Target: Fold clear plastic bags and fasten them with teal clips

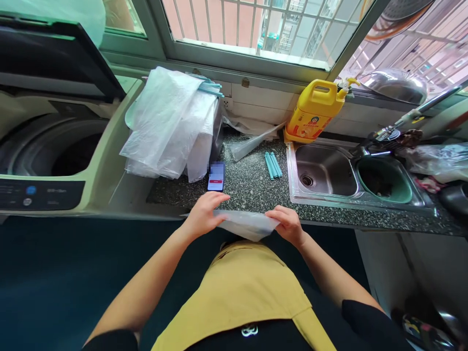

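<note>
A clear plastic bag (pixel 245 224) lies at the front edge of the speckled countertop (pixel 252 187), hanging partly over it. My left hand (pixel 204 214) rests on the bag's left end with fingers stretched flat. My right hand (pixel 288 223) pinches the bag's right end, fingers closed on it. A phone (pixel 216 176) with a lit screen lies just beyond my left hand. Several teal sticks (pixel 273 165) lie on the counter near the sink.
A pile of clear plastic bags (pixel 171 124) is heaped at the counter's left. An open washing machine (pixel 51 146) stands on the left. A steel sink (pixel 325 175) with a green basin (pixel 383 180) is on the right; a yellow jug (pixel 314 109) stands behind it.
</note>
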A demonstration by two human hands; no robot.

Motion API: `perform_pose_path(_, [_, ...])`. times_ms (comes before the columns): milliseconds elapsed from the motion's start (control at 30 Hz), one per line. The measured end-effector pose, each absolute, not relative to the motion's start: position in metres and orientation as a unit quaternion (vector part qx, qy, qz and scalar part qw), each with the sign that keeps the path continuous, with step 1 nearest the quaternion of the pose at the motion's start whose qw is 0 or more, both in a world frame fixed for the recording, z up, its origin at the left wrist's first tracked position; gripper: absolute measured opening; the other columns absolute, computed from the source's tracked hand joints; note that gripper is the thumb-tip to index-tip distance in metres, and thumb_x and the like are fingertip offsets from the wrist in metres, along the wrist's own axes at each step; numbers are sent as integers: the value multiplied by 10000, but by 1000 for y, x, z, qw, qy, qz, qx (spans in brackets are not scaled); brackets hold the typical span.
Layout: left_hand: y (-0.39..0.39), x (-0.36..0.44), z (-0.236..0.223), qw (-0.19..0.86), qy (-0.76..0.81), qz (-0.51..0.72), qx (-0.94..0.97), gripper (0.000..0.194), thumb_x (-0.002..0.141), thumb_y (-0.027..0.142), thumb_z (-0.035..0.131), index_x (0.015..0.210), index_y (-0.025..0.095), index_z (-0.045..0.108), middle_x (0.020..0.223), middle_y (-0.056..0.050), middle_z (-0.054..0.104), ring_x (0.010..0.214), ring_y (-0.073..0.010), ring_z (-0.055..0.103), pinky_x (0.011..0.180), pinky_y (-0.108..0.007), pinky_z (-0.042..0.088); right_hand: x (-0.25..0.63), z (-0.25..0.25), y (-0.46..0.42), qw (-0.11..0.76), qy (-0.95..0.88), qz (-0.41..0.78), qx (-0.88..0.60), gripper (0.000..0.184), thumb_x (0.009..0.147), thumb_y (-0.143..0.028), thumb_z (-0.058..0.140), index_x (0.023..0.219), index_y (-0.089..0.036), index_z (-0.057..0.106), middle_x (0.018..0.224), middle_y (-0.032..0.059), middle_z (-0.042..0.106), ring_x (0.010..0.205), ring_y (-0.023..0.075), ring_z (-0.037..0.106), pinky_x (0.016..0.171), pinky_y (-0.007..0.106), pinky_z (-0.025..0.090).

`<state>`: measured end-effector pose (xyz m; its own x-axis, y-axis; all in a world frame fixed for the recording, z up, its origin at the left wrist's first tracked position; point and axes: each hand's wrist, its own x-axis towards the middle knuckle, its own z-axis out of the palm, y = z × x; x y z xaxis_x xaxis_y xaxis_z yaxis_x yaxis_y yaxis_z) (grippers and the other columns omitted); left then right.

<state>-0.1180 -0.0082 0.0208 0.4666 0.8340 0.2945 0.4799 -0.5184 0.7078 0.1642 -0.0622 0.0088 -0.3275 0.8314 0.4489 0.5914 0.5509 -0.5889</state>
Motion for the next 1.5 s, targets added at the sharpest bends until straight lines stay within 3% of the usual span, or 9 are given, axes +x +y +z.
perform_pose_path(233, [12,-114,31,499,486,310,647,151,687,287,581,702,158,659,576,-13,618,500,-127,529,489,-223,421,168,-2,-56,361,-750,247,-496,354,759,-452,650,994,-188,639,862,75,636,767,191,603,678,308,505])
perform_pose_path(367, [18,-121,46,464,529,337,625,155,658,309,625,675,159,657,512,21,563,428,-86,427,415,-195,329,173,-14,-55,353,-702,251,-566,210,864,-321,514,740,-195,627,720,54,644,672,172,606,657,301,502])
perform_pose_path(700, [20,-120,67,493,533,397,561,213,693,350,613,706,140,650,527,3,579,391,-78,433,409,-200,356,152,-46,-92,383,-824,22,-418,247,841,-91,491,943,-250,651,695,14,596,595,124,550,554,244,466])
perform_pose_path(800, [13,-121,69,465,531,381,598,212,710,334,590,717,137,667,534,0,587,417,-88,449,422,-201,359,135,-45,-102,376,-823,59,-423,272,854,-281,561,1121,-230,578,791,51,604,674,159,582,591,281,501])
perform_pose_path(933, [1,-120,68,405,521,345,668,235,771,310,521,731,145,684,585,-2,618,487,-107,496,472,-207,385,112,-18,-101,478,-770,106,-409,645,772,-586,582,1276,-222,409,837,70,587,737,212,595,638,358,517])
perform_pose_path(1033, [-8,-118,67,380,497,328,708,252,797,300,499,804,152,703,690,-24,682,578,-140,579,554,-228,444,91,4,-95,534,-755,131,-358,609,804,-655,469,1242,-238,403,784,47,574,679,194,585,613,343,501])
perform_pose_path(1133, [-14,-119,65,347,486,319,736,251,791,293,505,858,167,712,815,-56,726,719,-189,649,661,-264,486,74,18,-88,527,-774,114,-331,498,843,-591,467,1189,-233,446,740,30,585,650,172,583,587,304,470])
perform_pose_path(1233, [-18,-123,65,330,473,303,759,280,798,283,484,913,175,715,903,-75,731,811,-208,665,742,-291,496,67,31,-77,471,-835,72,-277,272,897,-334,462,1151,-242,498,720,5,608,602,128,560,565,263,421])
perform_pose_path(1500, [-17,-130,76,275,400,204,850,279,801,188,445,886,196,711,774,-41,692,715,-165,621,681,-243,457,75,101,-17,277,-946,-89,-146,264,885,-98,437,982,-268,613,971,17,604,733,113,490,642,263,376])
